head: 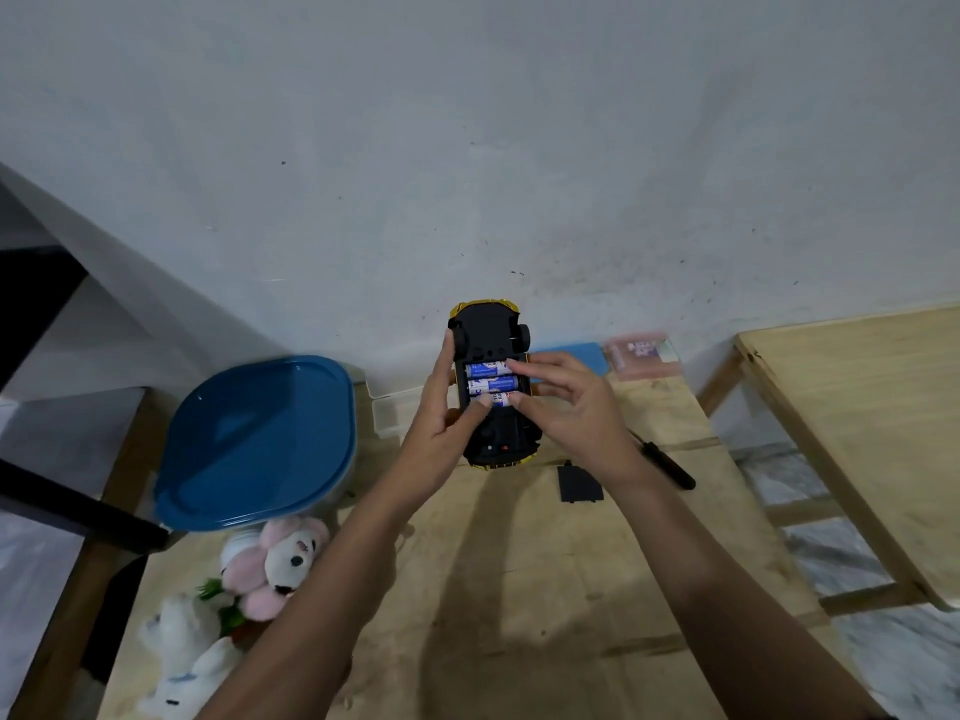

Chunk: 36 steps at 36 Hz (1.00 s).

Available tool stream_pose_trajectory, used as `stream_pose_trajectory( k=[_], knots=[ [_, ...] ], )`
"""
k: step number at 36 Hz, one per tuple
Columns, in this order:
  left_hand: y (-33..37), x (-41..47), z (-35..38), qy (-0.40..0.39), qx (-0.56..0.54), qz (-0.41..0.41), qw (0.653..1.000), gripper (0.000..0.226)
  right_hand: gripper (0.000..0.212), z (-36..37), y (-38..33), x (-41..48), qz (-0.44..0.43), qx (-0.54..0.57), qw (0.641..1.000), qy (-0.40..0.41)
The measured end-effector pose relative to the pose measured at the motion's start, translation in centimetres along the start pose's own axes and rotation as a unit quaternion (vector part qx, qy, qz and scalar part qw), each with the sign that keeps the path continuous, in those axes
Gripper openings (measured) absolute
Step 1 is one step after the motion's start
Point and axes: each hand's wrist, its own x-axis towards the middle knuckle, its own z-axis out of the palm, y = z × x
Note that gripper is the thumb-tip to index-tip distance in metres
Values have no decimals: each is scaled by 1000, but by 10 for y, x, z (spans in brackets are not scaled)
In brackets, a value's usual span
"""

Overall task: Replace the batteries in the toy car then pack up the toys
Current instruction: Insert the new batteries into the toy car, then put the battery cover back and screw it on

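A yellow toy car (488, 324) is held upside down above the wooden table (545, 563), its black underside facing me. The battery bay is uncovered and holds three blue and white batteries (491, 383). My left hand (447, 423) grips the car's left side, thumb on the nearest battery. My right hand (566, 402) rests its fingertips on the right ends of the batteries. The black battery cover (579, 483) lies on the table under my right wrist. A black screwdriver (665, 462) lies to its right.
A container with a blue lid (260, 439) stands at the left. Plush toys, one pink and white (280, 563) and one white (182, 662), lie at the front left. A pink battery pack (644, 356) and a blue flat item (576, 353) lie by the wall. A second wooden table (857, 433) stands at the right.
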Motion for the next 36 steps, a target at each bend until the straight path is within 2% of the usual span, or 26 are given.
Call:
stream_pose_trajectory(
  k=[4, 8, 11, 15, 19, 25, 27, 32, 34, 36],
  knots=[
    [-6, 2, -2, -31, 39, -25, 998, 97, 37, -5, 8, 0, 18, 8, 1000, -18],
    [-17, 3, 0, -7, 27, -43, 999, 97, 36, -10, 18, -3, 35, 53, 997, -33],
    [-28, 1, 1, 17, 23, -54, 998, 94, 31, -21, 37, -10, 104, 92, 990, 10],
    [-48, 1, -1, 52, 15, -78, 995, 93, 29, -43, 88, -31, 189, -61, 980, 33],
    [-60, 2, -1, 67, 17, -84, 994, 95, 38, -50, 133, -53, 260, -170, 950, -24],
    [-66, 4, -1, 67, 26, -85, 994, 94, 59, -45, 155, -61, 293, -206, 933, -42],
    [-66, 5, 0, 66, 31, -83, 994, 94, 59, -43, 156, -61, 296, -228, 926, -45],
    [-66, 8, 2, 66, 44, -82, 993, 95, 52, -40, 162, -63, 304, -214, 928, 0],
    [-67, 9, 2, 61, 42, -84, 994, 95, 41, -40, 163, -62, 310, -196, 930, 22],
    [-66, 10, 3, 56, 37, -89, 994, 95, 26, -42, 160, -60, 325, -130, 935, 53]
  ],
)
